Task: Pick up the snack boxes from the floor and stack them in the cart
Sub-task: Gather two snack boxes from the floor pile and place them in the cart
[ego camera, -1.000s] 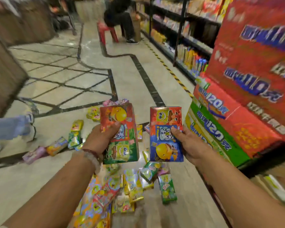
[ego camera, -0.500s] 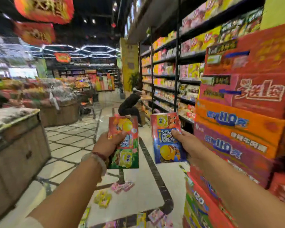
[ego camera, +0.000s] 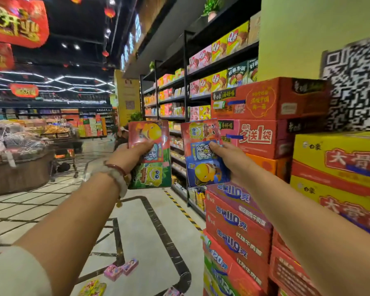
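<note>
Gripping snack boxes, left hand [ego camera: 131, 155] and right hand [ego camera: 230, 160] hover above tiled floor [ego camera: 158, 231] beside stacked cartons [ego camera: 239, 227].

Two hands [ego camera: 135, 154]; two held snack boxes [ego camera: 151, 154]; four boxes on the floor [ego camera: 121, 269]

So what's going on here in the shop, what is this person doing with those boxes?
A person stands in a shop aisle holding up snack boxes. The left hand grips a red and green box, the right hand a red and blue box. More packs, including pink boxes, lie on the floor. No cart for stacking can be made out.
</note>
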A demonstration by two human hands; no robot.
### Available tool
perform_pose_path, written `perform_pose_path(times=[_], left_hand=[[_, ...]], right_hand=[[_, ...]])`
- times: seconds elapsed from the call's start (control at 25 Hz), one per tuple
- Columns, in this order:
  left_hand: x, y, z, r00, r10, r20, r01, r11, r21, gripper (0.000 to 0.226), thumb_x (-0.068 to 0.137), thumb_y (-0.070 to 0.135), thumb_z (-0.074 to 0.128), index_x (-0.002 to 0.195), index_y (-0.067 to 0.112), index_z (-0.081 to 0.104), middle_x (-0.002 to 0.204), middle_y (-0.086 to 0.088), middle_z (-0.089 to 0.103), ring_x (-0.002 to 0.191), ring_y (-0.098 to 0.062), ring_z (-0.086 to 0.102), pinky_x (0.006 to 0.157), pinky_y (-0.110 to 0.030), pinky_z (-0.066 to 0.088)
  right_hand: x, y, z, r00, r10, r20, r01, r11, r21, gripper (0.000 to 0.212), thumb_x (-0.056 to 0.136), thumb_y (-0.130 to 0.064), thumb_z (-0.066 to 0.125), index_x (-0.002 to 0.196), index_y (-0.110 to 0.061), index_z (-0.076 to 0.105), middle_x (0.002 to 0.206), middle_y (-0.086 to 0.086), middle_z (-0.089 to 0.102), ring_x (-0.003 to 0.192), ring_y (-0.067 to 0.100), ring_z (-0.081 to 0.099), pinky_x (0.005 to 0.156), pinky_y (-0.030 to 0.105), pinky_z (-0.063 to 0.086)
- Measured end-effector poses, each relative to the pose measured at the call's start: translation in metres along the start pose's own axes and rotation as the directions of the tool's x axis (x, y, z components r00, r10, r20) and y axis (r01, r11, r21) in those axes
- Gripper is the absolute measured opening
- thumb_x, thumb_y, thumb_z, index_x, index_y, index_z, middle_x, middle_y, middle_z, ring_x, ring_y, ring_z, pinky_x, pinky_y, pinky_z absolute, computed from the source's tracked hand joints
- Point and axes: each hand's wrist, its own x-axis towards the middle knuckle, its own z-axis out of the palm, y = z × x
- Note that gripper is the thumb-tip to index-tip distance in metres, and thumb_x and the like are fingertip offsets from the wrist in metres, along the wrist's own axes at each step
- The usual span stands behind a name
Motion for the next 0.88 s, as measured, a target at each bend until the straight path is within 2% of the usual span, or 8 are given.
perform_pose_path(times=[0.08,0.16,0.24,0.32,0.4,0.52,0.64,0.88], left_hand=[[0.003,0.002,0.013,0.996,0.024,0.082,-0.022,0.999,-0.029,0.036,0.079,0.038,0.070,0.107,0.017,0.063,0.099,-0.008,0.070,0.089,-0.025,0.067,0.085,-0.041,0.054],[0.003,0.002,0.034,0.981,0.022,0.192,-0.021,1.000,-0.007,0.062,0.066,0.055,0.076,0.114,0.019,0.061,0.110,-0.008,0.069,0.097,-0.028,0.067,0.092,-0.047,0.051],[0.015,-0.008,0.057,0.966,-0.003,0.260,-0.004,1.000,0.028,0.102,0.039,0.073,0.080,0.124,0.022,0.055,0.118,-0.007,0.065,0.102,-0.030,0.065,0.092,-0.050,0.050],[0.028,-0.029,0.092,0.916,-0.026,0.400,0.023,1.000,0.012,0.113,0.032,0.075,0.080,0.129,0.025,0.050,0.125,-0.007,0.061,0.107,-0.033,0.062,0.092,-0.053,0.048],[-0.025,-0.014,0.121,0.851,-0.038,0.525,0.051,0.999,-0.010,0.112,0.039,0.072,0.081,0.133,0.023,0.046,0.133,-0.005,0.056,0.115,-0.033,0.057,0.097,-0.053,0.045],[-0.091,-0.003,0.168,0.769,-0.006,0.639,0.053,0.997,-0.055,0.077,0.066,0.057,0.075,0.126,0.015,0.051,0.128,-0.004,0.055,0.114,-0.027,0.054,0.102,-0.043,0.040],[-0.151,0.009,0.226,0.640,0.047,0.767,0.035,0.995,-0.090,0.100,0.046,0.074,0.074,0.125,0.017,0.054,0.127,-0.007,0.059,0.113,-0.027,0.056,0.102,-0.046,0.041],[-0.311,0.058,0.322,0.321,0.084,0.943,0.098,0.988,-0.122,0.083,0.075,0.053,0.065,0.141,0.014,0.036,0.147,-0.008,0.038,0.134,-0.029,0.035,0.109,-0.052,0.025]], right_hand=[[-0.024,-0.006,-0.015,0.998,-0.014,-0.057,0.016,0.999,0.034,0.032,0.093,-0.035,0.056,0.102,-0.004,0.054,0.090,0.012,0.059,0.071,0.024,0.061,0.076,0.043,0.054],[-0.054,-0.008,-0.036,0.979,-0.009,-0.202,0.011,1.000,0.009,0.034,0.094,-0.033,0.056,0.097,0.000,0.051,0.088,0.020,0.057,0.076,0.033,0.061,0.083,0.050,0.052],[-0.086,-0.009,-0.060,0.932,0.009,-0.363,0.007,0.999,0.044,0.048,0.094,-0.031,0.056,0.119,0.009,0.045,0.114,0.029,0.058,0.101,0.047,0.060,0.094,0.061,0.046],[-0.125,-0.010,-0.083,0.856,0.003,-0.516,0.018,0.999,0.035,0.055,0.094,-0.032,0.056,0.129,0.006,0.037,0.134,0.029,0.048,0.118,0.048,0.051,0.096,0.062,0.043],[-0.173,-0.007,-0.099,0.778,0.028,-0.628,-0.001,0.999,0.043,0.053,0.092,-0.036,0.057,0.132,-0.004,0.041,0.135,0.020,0.050,0.120,0.042,0.052,0.096,0.057,0.045],[-0.252,-0.010,-0.122,0.662,0.019,-0.750,-0.054,0.998,-0.022,0.039,0.090,-0.042,0.059,0.109,-0.010,0.051,0.097,0.020,0.062,0.080,0.034,0.061,0.073,0.045,0.052],[-0.333,-0.028,-0.145,0.533,0.009,-0.846,-0.094,0.994,-0.048,0.042,0.088,-0.042,0.063,0.111,-0.008,0.054,0.106,0.022,0.066,0.088,0.033,0.064,0.084,0.051,0.054],[-0.500,-0.082,-0.178,0.257,-0.064,-0.964,-0.077,0.993,-0.086,0.021,0.094,-0.030,0.057,0.100,-0.010,0.055,0.088,0.010,0.071,0.073,0.026,0.069,0.079,0.049,0.057]])
